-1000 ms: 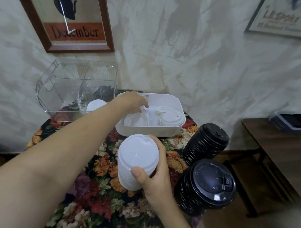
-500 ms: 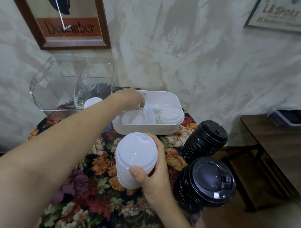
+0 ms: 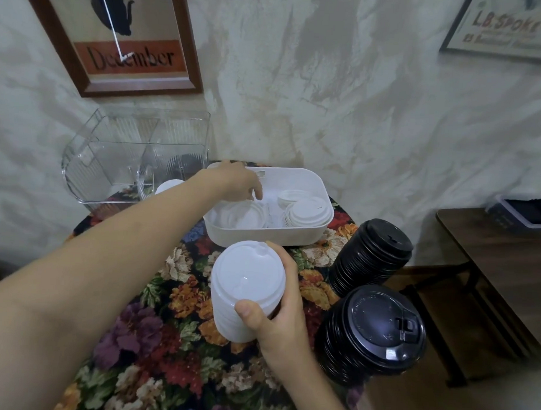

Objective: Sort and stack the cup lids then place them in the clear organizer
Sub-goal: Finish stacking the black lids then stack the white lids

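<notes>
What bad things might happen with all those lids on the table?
1. The near black lid stack lies tilted at the edge of the table, close to the right hand; a bump might knock it off.
2. The right hand grips the white lid stack at a tilt, so the top lids might slide off.
3. The left hand reaches into the white bin, where lids lie loose; it may scatter them.

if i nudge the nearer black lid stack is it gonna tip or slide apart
Probably tips easily: the nearer black lid stack is tall, leaning, and sits at the right edge of the floral table. Likely light, being thin nested plastic lids. Its loose visible layers suggest it may shear apart rather than move as one.
</notes>
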A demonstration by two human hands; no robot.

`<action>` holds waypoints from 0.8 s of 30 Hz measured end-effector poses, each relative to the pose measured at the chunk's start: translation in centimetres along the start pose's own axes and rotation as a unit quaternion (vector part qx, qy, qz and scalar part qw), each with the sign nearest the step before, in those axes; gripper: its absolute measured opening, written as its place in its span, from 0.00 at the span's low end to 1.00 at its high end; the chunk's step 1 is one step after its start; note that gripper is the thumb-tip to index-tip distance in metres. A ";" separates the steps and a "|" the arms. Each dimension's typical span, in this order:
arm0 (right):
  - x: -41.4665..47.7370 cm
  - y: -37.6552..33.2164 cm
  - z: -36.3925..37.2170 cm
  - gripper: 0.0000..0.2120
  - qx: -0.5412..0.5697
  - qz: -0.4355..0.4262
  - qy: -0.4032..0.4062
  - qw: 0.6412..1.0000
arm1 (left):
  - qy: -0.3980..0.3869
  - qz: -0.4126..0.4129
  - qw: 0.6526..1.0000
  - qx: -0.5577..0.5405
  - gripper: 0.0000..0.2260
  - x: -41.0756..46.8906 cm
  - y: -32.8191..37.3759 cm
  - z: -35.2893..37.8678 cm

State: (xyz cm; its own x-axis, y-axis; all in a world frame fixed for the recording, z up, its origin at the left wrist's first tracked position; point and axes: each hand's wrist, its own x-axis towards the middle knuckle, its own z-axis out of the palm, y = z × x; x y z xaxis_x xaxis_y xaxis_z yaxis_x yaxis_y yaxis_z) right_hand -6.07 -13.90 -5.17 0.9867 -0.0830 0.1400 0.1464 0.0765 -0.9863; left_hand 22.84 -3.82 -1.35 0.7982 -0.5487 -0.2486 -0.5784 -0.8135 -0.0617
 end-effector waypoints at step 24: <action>0.0 -0.1 0.0 0.40 -0.009 -0.006 -0.004 1.000 | -0.013 -0.022 0.998 -0.056 0.16 -1.3 2.3 -1.2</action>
State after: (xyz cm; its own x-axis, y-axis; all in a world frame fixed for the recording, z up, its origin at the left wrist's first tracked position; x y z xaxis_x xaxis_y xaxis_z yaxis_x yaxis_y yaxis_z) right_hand -6.09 -13.91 -5.12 0.9854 -0.0764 0.1522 0.1567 0.0575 -0.9860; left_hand 20.70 -5.25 0.00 0.8172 -0.5074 -0.2735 -0.5185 -0.8543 0.0356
